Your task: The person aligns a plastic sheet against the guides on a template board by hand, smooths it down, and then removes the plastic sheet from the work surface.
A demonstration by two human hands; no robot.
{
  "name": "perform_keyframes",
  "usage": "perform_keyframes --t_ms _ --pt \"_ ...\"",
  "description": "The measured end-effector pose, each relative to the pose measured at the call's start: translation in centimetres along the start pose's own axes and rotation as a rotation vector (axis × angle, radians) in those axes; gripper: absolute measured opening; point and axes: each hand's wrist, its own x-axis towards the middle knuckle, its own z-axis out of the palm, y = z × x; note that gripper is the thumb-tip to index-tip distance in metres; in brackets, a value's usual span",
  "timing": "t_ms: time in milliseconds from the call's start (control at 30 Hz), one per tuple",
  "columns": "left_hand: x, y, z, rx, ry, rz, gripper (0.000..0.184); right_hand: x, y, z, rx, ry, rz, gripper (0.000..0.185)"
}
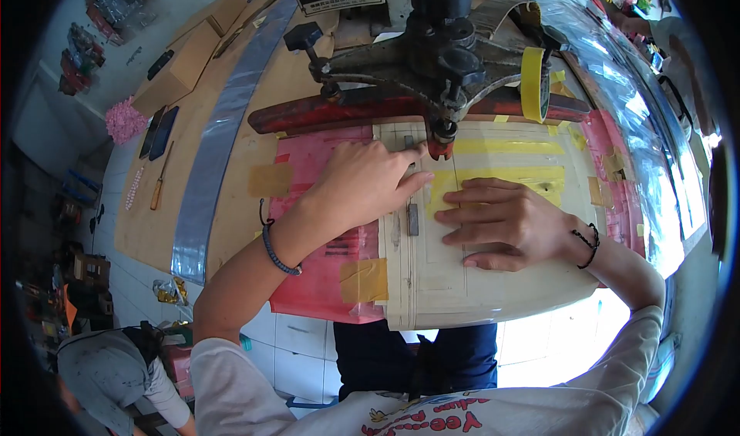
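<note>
The left hand (366,180) at the 10 o'clock edge of the board (493,297) and the right hand (512,224) mid-board are both unclenched, with bare room toward 6 o'clock.

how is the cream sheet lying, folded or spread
Spread: the cream sheet lies open beneath the left hand and right hand, yellow strips visible across it.

The clear strip (220,143) looks like glossy, creased plastic; the red sheet (308,297), shiny plastic film. The pale sheet (532,293) looks smooth and mostly matt. Dark metal forms the bracket (416,60); matt cardboard, the box (181,78).
</note>
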Motion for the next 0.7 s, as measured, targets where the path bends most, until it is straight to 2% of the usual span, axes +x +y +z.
perform_keyframes --t_ms 167,333,700 --pt "-0.01 -0.06 0.13 -0.01 0.007 -0.004 0.05 -0.14 0.09 -0.08 0.086 -0.074 0.031 0.044" --pt "0.0 0.35 -0.37 -0.026 -0.035 -0.041 0.05 -0.41 0.15 0.16 0.155 -0.101 0.025 0.047" --pt "-0.02 0.03 -0.05 -0.019 0.035 0.009 0.05 -0.37 0.07 0.04 0.172 -0.104 -0.01 0.045"
